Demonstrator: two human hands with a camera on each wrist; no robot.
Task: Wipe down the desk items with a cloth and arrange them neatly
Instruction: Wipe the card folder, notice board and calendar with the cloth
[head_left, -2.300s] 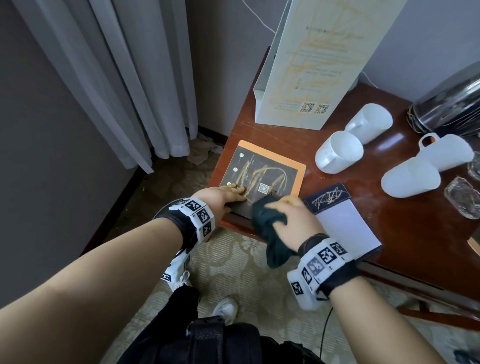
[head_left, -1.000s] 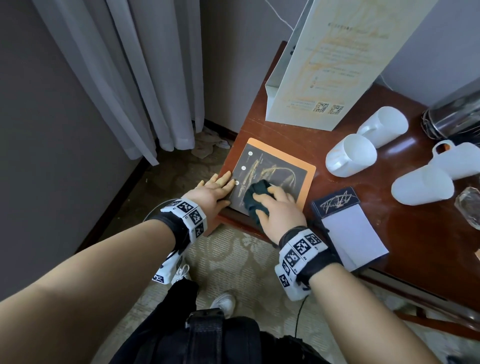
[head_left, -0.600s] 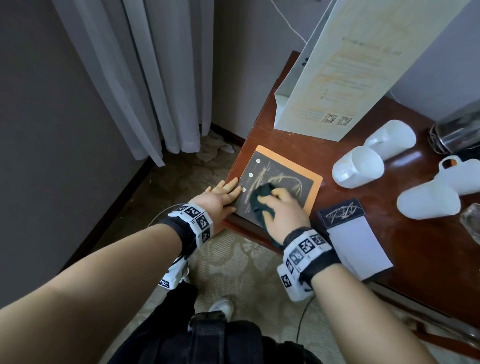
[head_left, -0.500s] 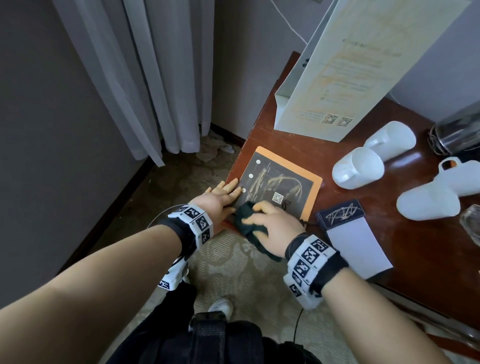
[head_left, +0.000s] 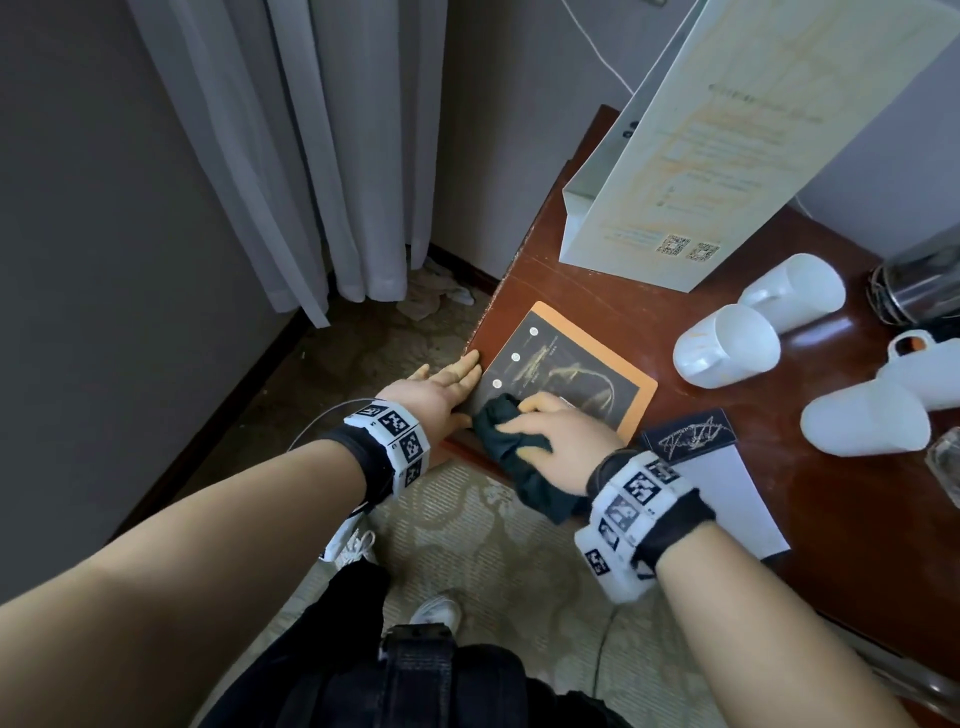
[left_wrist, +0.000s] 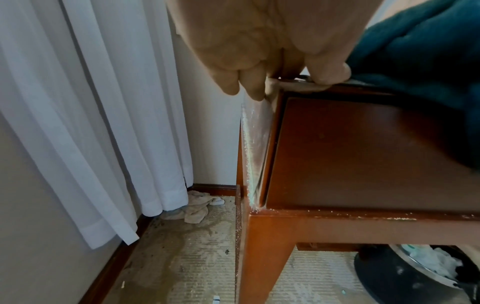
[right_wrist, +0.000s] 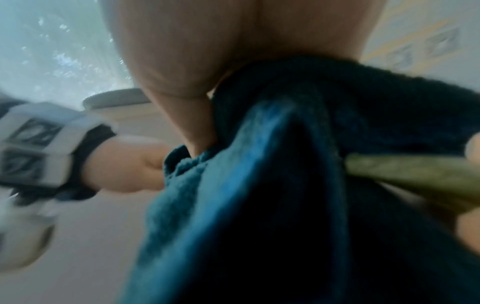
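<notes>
A dark card with an orange border lies flat at the near left corner of the wooden desk. My right hand grips a bunched dark teal cloth and presses it on the card's near left part. The cloth's tail hangs over the desk edge. My left hand rests with straight fingers on the desk corner beside the card's left edge. In the left wrist view the fingers touch the corner, with the cloth to the right. The right wrist view is blurred and mostly filled by the cloth.
A notepad lies right of the card. Several white mugs lie on their sides further right, with a glass and a metal kettle. A tall printed bag stands behind. Curtain hangs left; a bin sits under the desk.
My right hand has dragged the cloth from the middle of the card toward its near left corner. My left hand has stayed at the card's left edge.
</notes>
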